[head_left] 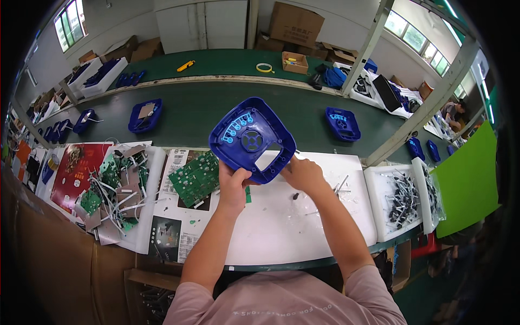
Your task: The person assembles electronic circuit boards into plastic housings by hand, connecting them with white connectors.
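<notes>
A dark blue plastic housing [238, 154] is held up over the bench, its hollow inside facing me. It has a round grille, a rectangular opening and a curved row of light blue buttons [236, 129]. My left hand [233, 187] grips its lower edge, thumb on the inner side. At the lower right edge my right hand [303, 173] is closed on the rim, its fingertips partly hidden. Below and left of the housing lies a green circuit board panel [193, 180]. A white sheet [271, 233] covers the bench under my forearms.
At left, a white foam tray [154, 184] holds circuit boards with wires. Another foam tray [379, 216] at right holds small black and white parts. More blue housings [343, 124] sit on the green conveyor [216, 108]. A yellow cutter [186, 66] and tape roll [264, 67] lie on the far shelf.
</notes>
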Available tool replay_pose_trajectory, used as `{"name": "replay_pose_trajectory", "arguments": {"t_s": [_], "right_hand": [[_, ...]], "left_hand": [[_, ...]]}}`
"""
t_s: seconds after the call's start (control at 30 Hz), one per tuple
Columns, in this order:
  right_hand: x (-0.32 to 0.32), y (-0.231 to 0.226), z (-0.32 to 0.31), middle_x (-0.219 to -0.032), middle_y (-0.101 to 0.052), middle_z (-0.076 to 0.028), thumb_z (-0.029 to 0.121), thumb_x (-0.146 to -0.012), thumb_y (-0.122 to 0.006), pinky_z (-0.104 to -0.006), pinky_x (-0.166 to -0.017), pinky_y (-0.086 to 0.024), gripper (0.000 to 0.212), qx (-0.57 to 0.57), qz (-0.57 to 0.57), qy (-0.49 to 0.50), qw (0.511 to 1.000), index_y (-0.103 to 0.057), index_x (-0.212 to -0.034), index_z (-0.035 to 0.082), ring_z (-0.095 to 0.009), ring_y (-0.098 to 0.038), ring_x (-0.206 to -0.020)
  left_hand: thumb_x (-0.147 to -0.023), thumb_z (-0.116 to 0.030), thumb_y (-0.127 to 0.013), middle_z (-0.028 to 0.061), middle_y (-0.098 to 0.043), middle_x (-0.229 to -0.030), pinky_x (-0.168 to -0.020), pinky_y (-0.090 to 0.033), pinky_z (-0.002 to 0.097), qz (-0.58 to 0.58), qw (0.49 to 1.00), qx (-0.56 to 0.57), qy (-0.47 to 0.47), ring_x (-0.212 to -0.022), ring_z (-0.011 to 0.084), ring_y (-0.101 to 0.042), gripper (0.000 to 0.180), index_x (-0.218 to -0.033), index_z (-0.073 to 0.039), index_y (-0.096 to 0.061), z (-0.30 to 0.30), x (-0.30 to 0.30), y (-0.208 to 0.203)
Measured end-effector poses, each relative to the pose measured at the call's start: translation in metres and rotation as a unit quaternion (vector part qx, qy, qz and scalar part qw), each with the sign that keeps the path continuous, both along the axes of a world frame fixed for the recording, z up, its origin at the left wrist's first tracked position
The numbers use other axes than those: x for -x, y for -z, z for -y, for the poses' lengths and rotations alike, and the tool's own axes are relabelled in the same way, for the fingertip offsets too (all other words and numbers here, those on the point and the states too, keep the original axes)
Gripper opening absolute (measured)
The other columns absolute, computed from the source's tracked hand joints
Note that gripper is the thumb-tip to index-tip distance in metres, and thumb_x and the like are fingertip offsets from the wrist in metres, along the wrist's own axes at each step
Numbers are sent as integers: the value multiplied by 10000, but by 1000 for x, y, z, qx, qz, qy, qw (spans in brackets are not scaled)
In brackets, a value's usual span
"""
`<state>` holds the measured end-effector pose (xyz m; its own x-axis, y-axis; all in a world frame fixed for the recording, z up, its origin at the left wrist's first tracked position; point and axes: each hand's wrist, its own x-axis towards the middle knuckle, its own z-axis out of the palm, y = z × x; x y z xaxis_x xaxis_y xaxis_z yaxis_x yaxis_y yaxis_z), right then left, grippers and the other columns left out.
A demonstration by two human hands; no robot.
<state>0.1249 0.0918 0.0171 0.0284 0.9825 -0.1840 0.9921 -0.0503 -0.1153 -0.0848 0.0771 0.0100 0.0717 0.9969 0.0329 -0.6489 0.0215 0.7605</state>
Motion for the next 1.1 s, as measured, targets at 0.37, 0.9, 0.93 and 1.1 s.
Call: {"name": "replay_pose_trajectory", "arguments": {"t_s": [0.37, 0.9, 0.93, 1.1], "right_hand": [[-15, 17, 2, -865, -701, -249, 553, -954, -568, -455, -713, -566, 485, -136, -5, 68, 988, -661, -1105, 101, -395, -721, -858], [-36, -27, -17, -1159, -727, -161, 366, -783, -751, -389, -885, -561, 407, -48, -142, 180, 972, -723, -1011, 30, -293, -709, -1078], [-44, -20, -11, -1159, -727, -161, 366, -783, -751, -389, -885, -561, 407, -48, -140, 179, 973, -723, -1011, 30, -293, -709, -1078], [-37, -3, 21, -1258, -675, -173, 108, -786, -703, -381, -1038, -445, 274, -347, -609, -40, 712, -606, -1021, 5, -230, -620, -1148]], "left_hand": [[-734, 26, -540, 110, -600, -1162, -569, -639, 317, 9, 1000, 4, -19, -856, 191, -692, 718, -1423, -101, -385, 1, 3, -2], [-722, 32, -556, 94, -601, -1155, -554, -631, 291, 3, 999, 10, -46, -902, 174, -682, 748, -1435, -109, -381, -5, 10, 3], [-722, 32, -556, 94, -601, -1155, -554, -631, 291, 5, 999, 11, -47, -902, 174, -682, 748, -1435, -109, -381, -5, 5, 1], [-706, 5, -610, 102, -577, -1162, -556, -608, 269, -88, 996, -19, -4, -922, 159, -657, 704, -1373, -65, -394, 6, -8, -1]]}}
